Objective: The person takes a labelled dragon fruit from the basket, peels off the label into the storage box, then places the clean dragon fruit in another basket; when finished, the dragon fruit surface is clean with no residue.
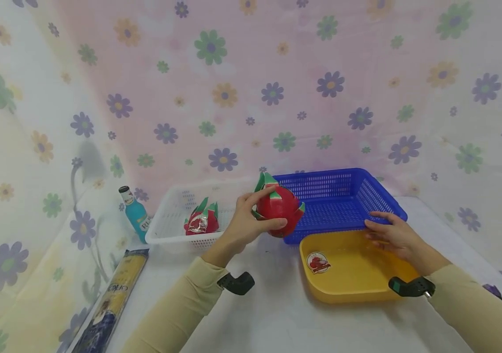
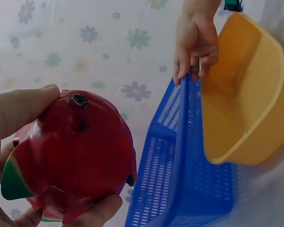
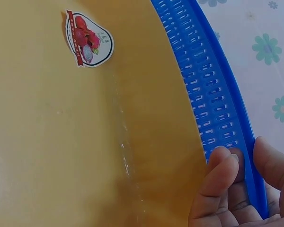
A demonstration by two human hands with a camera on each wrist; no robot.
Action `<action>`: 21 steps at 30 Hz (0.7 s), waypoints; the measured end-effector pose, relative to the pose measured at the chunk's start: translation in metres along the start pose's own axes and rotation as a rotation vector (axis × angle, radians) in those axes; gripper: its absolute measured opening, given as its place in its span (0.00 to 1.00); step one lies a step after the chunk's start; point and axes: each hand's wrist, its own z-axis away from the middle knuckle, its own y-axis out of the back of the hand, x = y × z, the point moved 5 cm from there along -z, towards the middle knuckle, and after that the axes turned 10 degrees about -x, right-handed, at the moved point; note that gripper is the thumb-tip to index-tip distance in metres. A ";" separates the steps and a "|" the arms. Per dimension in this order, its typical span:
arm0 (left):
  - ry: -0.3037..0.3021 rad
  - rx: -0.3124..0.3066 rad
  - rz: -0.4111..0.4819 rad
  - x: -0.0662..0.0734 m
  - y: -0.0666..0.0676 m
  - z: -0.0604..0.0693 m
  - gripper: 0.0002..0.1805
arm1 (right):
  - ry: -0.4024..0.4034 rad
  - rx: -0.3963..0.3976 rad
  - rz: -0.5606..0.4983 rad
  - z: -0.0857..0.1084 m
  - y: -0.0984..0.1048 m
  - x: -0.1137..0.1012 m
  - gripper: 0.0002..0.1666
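Observation:
My left hand [image 1: 248, 215] grips a red dragon fruit [image 1: 279, 211] with green-tipped scales, held up in front of the baskets. In the left wrist view, thumb and fingers lie around the dragon fruit [image 2: 85, 146], its dark stem end showing. My right hand [image 1: 394, 238] pinches the front rim of the blue basket [image 1: 330, 213], thumb on one side and fingers on the other, as the right wrist view shows. A second dragon fruit [image 1: 202, 220] with a round sticker sits in the white basket [image 1: 167, 238] at the left.
A yellow tub [image 1: 352, 264] stands in front of the blue basket, a round dragon fruit sticker [image 1: 318, 263] inside it. At the far left are a teal bottle [image 1: 137, 215] and a long yellow and blue packet [image 1: 111, 304]. Flowered cloth [image 1: 251, 93] hangs behind the white table [image 1: 268, 314].

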 end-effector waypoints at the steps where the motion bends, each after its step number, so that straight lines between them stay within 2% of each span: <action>1: -0.006 -0.004 0.000 0.001 -0.001 -0.003 0.40 | 0.001 0.001 -0.001 0.000 0.000 0.000 0.53; 14: -0.031 -0.021 -0.044 0.022 -0.011 -0.057 0.39 | 0.007 -0.005 0.009 0.001 0.000 0.002 0.50; 21: -0.081 -0.016 -0.040 0.028 -0.023 -0.084 0.39 | -0.003 -0.012 0.004 0.002 -0.001 0.000 0.52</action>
